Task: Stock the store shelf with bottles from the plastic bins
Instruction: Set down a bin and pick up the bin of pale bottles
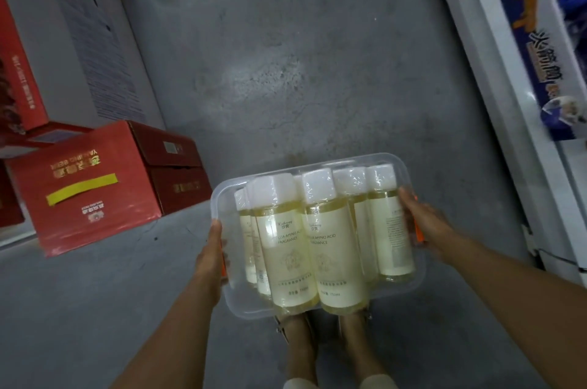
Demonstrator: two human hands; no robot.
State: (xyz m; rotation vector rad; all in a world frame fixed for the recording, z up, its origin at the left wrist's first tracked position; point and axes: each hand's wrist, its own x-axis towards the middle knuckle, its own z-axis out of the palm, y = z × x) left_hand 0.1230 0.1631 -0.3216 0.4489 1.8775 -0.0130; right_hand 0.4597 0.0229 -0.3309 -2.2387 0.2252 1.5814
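Note:
I carry a clear plastic bin with orange side handles, held above the grey floor in front of my body. Several bottles of pale yellow liquid with white caps and cream labels lie packed inside it, wrapped in clear film. My left hand grips the bin's left side at the handle. On the opposite side, my right hand grips the right handle. The bottoms of my legs and feet show below the bin.
Red cardboard cartons and a tall white carton are stacked on the left. A white chest freezer with printed signage runs along the right edge. Grey concrete floor lies between them.

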